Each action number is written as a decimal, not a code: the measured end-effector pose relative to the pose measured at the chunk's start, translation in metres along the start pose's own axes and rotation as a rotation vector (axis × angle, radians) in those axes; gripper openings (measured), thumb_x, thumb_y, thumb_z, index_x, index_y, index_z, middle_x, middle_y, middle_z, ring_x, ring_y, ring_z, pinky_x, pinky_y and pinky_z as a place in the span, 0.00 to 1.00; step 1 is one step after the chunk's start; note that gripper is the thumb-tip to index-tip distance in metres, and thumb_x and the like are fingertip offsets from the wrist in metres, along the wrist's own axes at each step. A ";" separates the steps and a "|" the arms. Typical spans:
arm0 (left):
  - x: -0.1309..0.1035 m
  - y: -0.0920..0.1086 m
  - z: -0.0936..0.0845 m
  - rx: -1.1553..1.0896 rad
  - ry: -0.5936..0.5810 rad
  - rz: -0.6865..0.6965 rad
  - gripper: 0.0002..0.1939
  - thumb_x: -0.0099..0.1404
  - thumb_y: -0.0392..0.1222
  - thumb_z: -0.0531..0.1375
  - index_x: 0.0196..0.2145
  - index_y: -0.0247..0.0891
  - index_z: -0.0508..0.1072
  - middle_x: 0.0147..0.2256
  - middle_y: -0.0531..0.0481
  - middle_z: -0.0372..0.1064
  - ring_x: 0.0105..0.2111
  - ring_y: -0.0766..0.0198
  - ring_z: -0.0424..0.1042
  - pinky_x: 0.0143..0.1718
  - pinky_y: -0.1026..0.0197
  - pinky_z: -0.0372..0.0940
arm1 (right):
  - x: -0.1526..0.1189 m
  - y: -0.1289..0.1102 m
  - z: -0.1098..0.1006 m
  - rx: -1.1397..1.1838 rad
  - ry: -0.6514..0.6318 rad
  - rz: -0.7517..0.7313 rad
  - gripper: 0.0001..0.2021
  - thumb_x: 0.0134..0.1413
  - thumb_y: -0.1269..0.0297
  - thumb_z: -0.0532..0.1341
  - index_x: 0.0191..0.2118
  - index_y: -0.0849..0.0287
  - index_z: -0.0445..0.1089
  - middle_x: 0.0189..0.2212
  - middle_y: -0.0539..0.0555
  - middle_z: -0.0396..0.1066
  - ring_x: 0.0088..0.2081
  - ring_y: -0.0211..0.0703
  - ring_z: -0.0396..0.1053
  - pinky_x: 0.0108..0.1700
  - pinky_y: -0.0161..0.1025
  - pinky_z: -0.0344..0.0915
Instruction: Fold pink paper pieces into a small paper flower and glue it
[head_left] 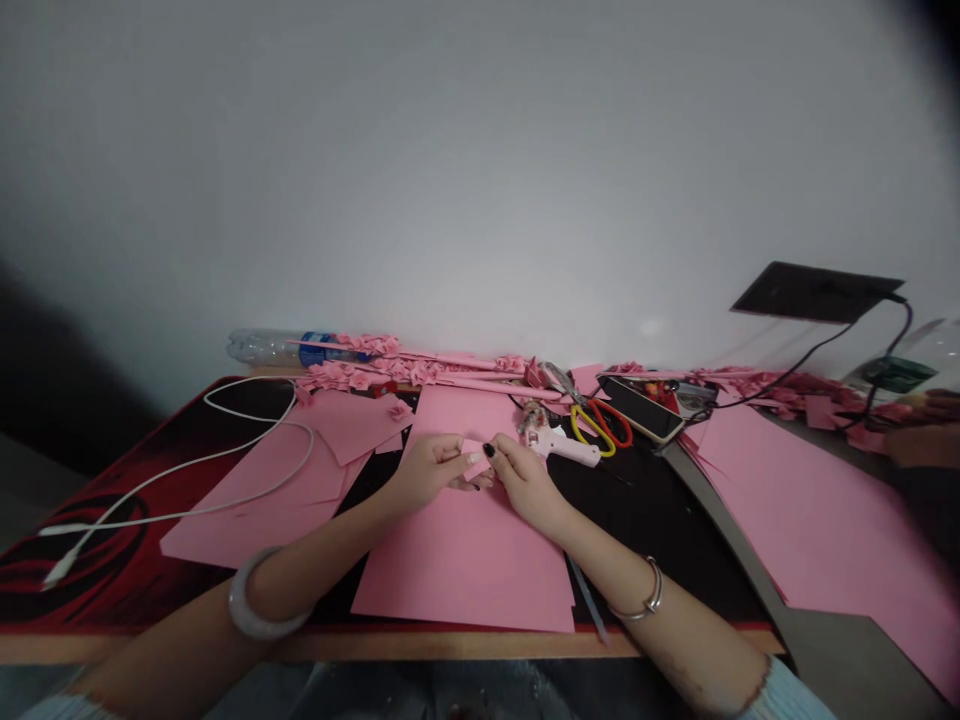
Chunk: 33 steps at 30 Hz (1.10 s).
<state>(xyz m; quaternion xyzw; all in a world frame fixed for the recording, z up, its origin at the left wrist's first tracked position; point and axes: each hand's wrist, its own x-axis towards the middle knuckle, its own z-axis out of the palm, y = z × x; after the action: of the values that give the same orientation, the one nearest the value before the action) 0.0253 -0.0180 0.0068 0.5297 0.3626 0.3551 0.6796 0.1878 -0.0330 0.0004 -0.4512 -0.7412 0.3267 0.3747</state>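
Between my two hands is a small piece of pink paper point(474, 462), pinched from both sides. My left hand point(433, 468) has its thumb on the paper's left part, and my right hand point(521, 482) presses its dark-nailed thumb near the right edge. Both hands hover over a large sheet of pink paper point(465, 570) on the table. Just beyond my right hand lies a white glue gun point(564, 446), its nozzle end partly hidden by clutter. Beside it rest scissors point(611, 425) with yellow and red handles.
Pink paper flowers point(337, 375) and rolled stems line the wall beside a plastic bottle point(262, 347). A white cable point(187, 465) loops over paper at left. A phone point(641, 410) and pen point(590, 602) lie rightward. Another person's hand point(934, 425) is at far right.
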 end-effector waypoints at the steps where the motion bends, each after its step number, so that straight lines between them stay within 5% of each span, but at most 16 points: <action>1: 0.000 0.001 0.000 0.000 0.003 -0.005 0.19 0.49 0.49 0.64 0.32 0.30 0.71 0.27 0.45 0.73 0.29 0.61 0.73 0.35 0.57 0.67 | 0.000 0.000 0.000 0.007 0.015 0.001 0.12 0.59 0.62 0.47 0.25 0.58 0.53 0.18 0.45 0.54 0.22 0.33 0.52 0.26 0.31 0.50; 8: -0.004 0.003 0.003 -0.015 0.023 -0.022 0.19 0.50 0.52 0.63 0.32 0.32 0.70 0.30 0.46 0.73 0.31 0.59 0.74 0.37 0.56 0.67 | 0.002 0.001 -0.002 -0.001 0.148 0.037 0.12 0.58 0.62 0.50 0.24 0.58 0.54 0.17 0.45 0.54 0.21 0.34 0.52 0.26 0.32 0.51; 18: -0.002 -0.003 0.000 0.106 0.033 0.013 0.14 0.54 0.48 0.60 0.27 0.31 0.72 0.23 0.46 0.72 0.25 0.64 0.72 0.32 0.61 0.67 | 0.000 0.008 -0.001 0.029 0.165 0.054 0.11 0.59 0.62 0.47 0.26 0.57 0.53 0.17 0.45 0.52 0.20 0.34 0.51 0.24 0.32 0.50; 25: -0.001 -0.003 0.000 0.080 0.129 0.037 0.13 0.54 0.47 0.61 0.29 0.31 0.74 0.26 0.46 0.73 0.29 0.62 0.73 0.36 0.60 0.67 | 0.002 0.006 -0.002 0.063 0.260 -0.007 0.03 0.56 0.65 0.52 0.34 0.57 0.57 0.27 0.48 0.60 0.26 0.35 0.57 0.28 0.33 0.55; 33: 0.001 -0.003 0.000 -0.030 0.113 -0.011 0.15 0.51 0.45 0.63 0.34 0.33 0.73 0.31 0.47 0.74 0.33 0.61 0.73 0.39 0.58 0.67 | 0.000 0.005 -0.001 -0.052 0.178 -0.014 0.02 0.51 0.70 0.55 0.29 0.59 0.62 0.23 0.48 0.60 0.25 0.35 0.57 0.28 0.33 0.54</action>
<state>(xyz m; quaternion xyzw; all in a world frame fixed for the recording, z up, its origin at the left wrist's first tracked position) 0.0259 -0.0179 0.0038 0.4964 0.3981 0.3861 0.6679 0.1906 -0.0310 -0.0028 -0.4827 -0.7164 0.2633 0.4295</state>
